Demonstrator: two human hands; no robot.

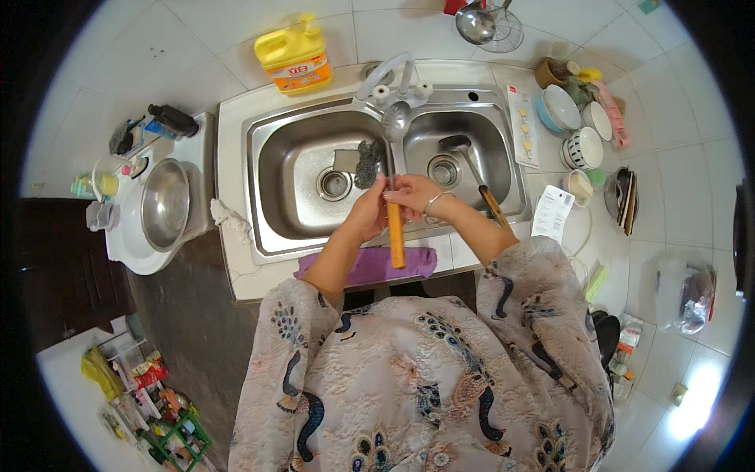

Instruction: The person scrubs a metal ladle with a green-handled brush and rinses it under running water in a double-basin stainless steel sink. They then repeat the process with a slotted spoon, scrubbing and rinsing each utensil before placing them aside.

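Nearest, a purple cloth (370, 266) lies on the bench (236, 267) edge. Above it, left hand (368, 214) and right hand (415, 193) have fingers clenched round a ladle (393, 181) held over the sink divider. Wet grip might slip, dropping it onto the second ladle (472, 169). The faucet (393, 75) crowds the far side; the left basin (314, 169) is roomier.

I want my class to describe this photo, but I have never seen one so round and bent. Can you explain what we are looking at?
A camera worn on a person's head looks down through a fisheye lens, so straight edges curve. The two forearms are the wearer's own. Both hands hold a ladle with a wooden handle over a double sink: left hand, right hand. A second ladle lies in the right basin, a scourer in the left. A yellow jug stands behind, bowls to the right.
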